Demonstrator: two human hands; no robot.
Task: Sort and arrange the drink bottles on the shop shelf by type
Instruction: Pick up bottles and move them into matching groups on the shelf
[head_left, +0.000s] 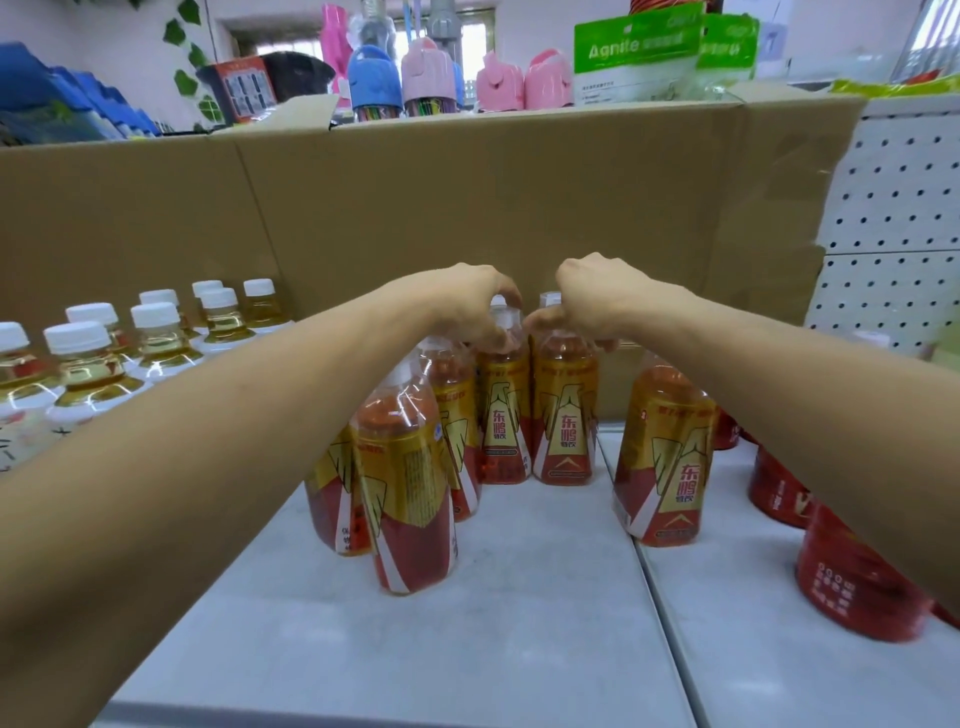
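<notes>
Several red-and-gold energy drink bottles stand on the grey shelf (519, 623). My left hand (472, 301) grips the cap of one back-row bottle (501, 415). My right hand (592, 301) grips the top of the bottle beside it (563, 421). Both bottles stand upright against the cardboard backing. More of the same type stand in front at the left (405, 499), and one stands apart at the right (665, 457). White-capped yellow tea bottles (88, 364) are grouped at the far left. Red-labelled bottles (852, 582) sit under my right forearm.
A tall cardboard wall (467, 197) backs the shelf. White pegboard (893, 208) closes the right side. Above the cardboard are pink and blue flasks (405, 78) and green packets (639, 52). A seam (660, 597) splits the shelf into two panels.
</notes>
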